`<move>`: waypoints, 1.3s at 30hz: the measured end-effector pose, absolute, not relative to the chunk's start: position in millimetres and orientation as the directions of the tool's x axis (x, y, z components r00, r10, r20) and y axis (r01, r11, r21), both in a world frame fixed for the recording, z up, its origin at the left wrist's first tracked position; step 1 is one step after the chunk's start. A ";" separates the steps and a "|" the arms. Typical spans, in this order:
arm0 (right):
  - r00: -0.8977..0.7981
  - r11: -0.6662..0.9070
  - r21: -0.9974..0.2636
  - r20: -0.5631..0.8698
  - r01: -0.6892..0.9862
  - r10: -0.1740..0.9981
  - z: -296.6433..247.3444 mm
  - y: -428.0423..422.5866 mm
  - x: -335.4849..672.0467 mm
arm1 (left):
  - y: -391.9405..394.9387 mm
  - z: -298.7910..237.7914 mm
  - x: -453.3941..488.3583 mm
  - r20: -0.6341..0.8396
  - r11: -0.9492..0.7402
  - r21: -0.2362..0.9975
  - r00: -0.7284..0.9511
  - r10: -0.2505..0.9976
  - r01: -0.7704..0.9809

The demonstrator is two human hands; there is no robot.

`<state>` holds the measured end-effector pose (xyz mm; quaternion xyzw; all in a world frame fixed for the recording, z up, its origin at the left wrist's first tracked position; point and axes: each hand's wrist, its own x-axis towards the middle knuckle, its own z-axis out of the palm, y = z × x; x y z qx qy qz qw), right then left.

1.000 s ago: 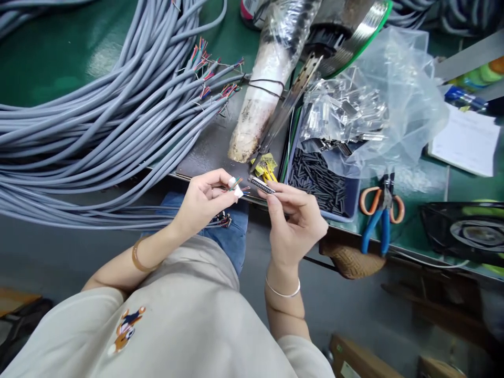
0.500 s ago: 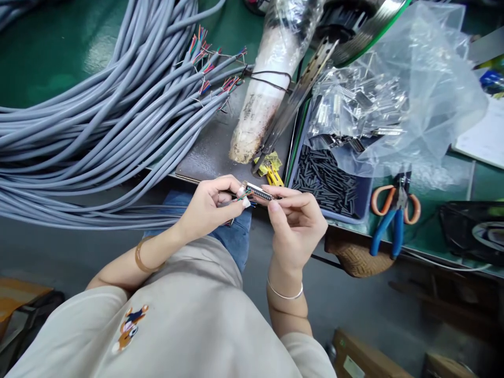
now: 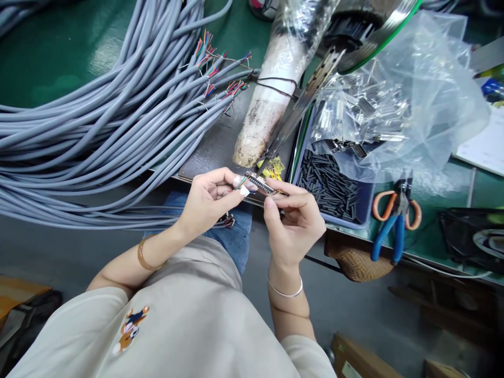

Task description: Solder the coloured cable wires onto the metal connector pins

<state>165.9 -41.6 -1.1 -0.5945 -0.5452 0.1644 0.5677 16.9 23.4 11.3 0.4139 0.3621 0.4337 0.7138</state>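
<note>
Between my two hands is a small metal multi-pin connector [image 3: 261, 184], its row of contacts facing up. My left hand [image 3: 212, 199], thumb and fingers pinched, holds thin coloured wires [image 3: 241, 182] at the connector's left end. White coverings sit on its thumb and fingertip. My right hand [image 3: 296, 218] grips the connector's right end between thumb and fingers. Just above the connector is the tip of a dark metal rod [image 3: 283, 126], which looks like a fixed soldering iron; whether they touch I cannot tell. More wired ends [image 3: 227, 220] lie over my lap, below my left hand.
Grey cables [image 3: 129, 126] with stripped coloured ends spread across the left. A white wrapped post [image 3: 263, 94] leans beside the rod, near a wire spool [image 3: 378, 37]. To the right are a tray [image 3: 364, 202] of black sleeves, a plastic bag [image 3: 362, 110] of metal parts, and pliers [image 3: 396, 218].
The connector has risen slightly toward the rod's tip and tilted, its right end lower. Both hands moved with it, keeping their grips. The view has shifted a little.
</note>
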 end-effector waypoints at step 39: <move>0.223 0.305 -0.721 0.537 0.622 0.814 14.7 -27.6 170.0 | 30.3 17.8 23.0 -0.127 0.228 0.916 0.301 0.945 -0.330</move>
